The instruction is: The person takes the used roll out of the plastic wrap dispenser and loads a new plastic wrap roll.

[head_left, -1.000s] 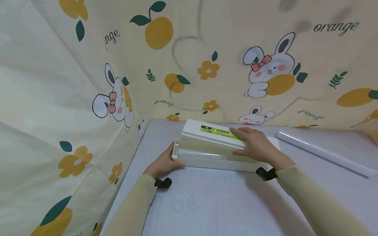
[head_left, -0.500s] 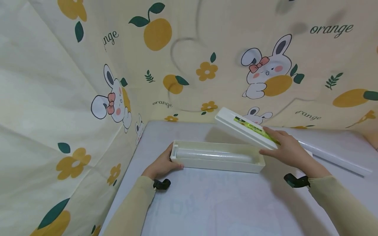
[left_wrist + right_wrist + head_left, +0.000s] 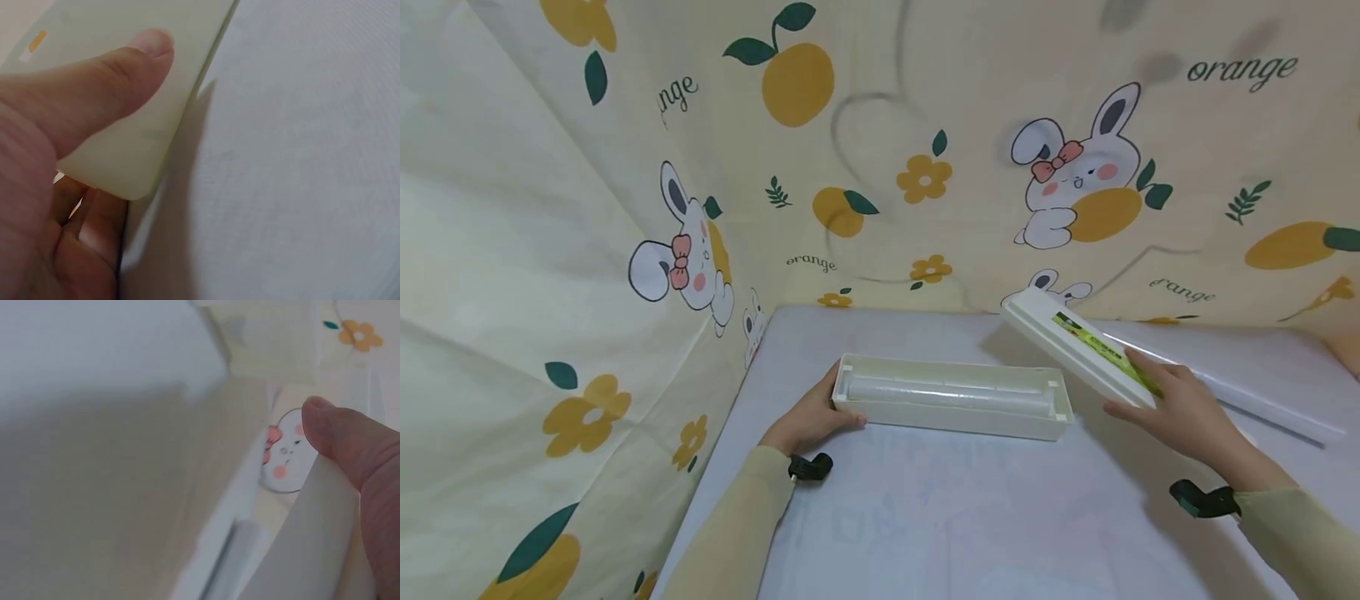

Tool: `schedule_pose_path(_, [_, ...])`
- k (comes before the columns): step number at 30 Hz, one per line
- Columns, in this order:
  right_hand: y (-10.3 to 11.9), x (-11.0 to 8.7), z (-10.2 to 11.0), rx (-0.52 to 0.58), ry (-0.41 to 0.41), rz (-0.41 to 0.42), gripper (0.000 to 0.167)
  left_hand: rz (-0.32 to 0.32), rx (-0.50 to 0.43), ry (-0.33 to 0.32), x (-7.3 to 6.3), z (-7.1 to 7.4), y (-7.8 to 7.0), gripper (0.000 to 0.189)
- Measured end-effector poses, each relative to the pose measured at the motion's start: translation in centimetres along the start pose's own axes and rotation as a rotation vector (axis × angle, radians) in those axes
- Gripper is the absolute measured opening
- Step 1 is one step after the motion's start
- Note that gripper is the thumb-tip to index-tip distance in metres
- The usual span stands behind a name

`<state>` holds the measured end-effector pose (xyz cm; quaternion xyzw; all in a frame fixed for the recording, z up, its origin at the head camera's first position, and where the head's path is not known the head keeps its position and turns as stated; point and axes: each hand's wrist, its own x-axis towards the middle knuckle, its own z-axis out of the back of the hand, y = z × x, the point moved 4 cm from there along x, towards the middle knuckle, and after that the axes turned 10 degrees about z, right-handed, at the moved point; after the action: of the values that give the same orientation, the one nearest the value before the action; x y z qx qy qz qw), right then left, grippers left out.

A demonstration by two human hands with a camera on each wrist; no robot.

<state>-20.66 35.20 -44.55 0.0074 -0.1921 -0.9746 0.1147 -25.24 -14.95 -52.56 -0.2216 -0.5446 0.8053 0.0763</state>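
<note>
A long white box point(image 3: 955, 422) lies on the table with its top off, and a roll of clear plastic wrap point(image 3: 947, 397) rests inside. My left hand point(image 3: 810, 417) grips the box's left end. In the left wrist view the thumb point(image 3: 125, 75) presses on its long side wall point(image 3: 150, 119), fingers around the end. Up off the table, tilted with its far end raised, is the box's white lid point(image 3: 1041, 321) with a green label. My right hand point(image 3: 1187, 417) holds it by the near end. The right wrist view shows the thumb point(image 3: 350, 437) against the lid's edge point(image 3: 312, 519).
A long pale rod or tube point(image 3: 1277, 412) lies slanted on the right of the table, partly behind the lid and hand. Cloth walls point(image 3: 880, 125) printed with oranges and rabbits stand at the back and left. White cloth point(image 3: 925, 517) covers the table.
The right hand has carried the lid off the box, to the right and turned it at a slant, baring the whole roll. The left hand stays on the box's left end.
</note>
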Motion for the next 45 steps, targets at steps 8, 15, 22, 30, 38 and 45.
schedule_pose_path(8, [-1.6,-1.3,-0.7,-0.030,-0.004,-0.004,0.107,0.014,0.000,-0.009,0.1,0.2,0.0,0.104])
schedule_pose_path(15, [-2.8,-2.0,-1.8,-0.073,0.002,-0.042,0.112,0.021,-0.003,-0.012,-0.1,0.1,0.0,0.103])
schedule_pose_path(22, [-4.3,-2.0,-2.4,-0.103,0.044,-0.075,0.115,0.023,0.001,-0.010,0.1,0.1,0.0,0.102])
schedule_pose_path(30, [-5.1,-2.1,-2.9,-0.108,0.071,-0.119,0.117,0.019,0.013,-0.012,0.2,0.1,0.2,0.103])
schedule_pose_path(38, [-5.2,-2.2,-3.3,-0.114,0.040,-0.092,0.113,0.025,-0.009,-0.012,-0.2,0.0,-0.7,0.101])
schedule_pose_path(45, [-5.2,-2.3,-3.5,-0.082,0.046,-0.073,0.110,0.030,-0.015,-0.005,-1.5,-0.1,-2.2,0.101])
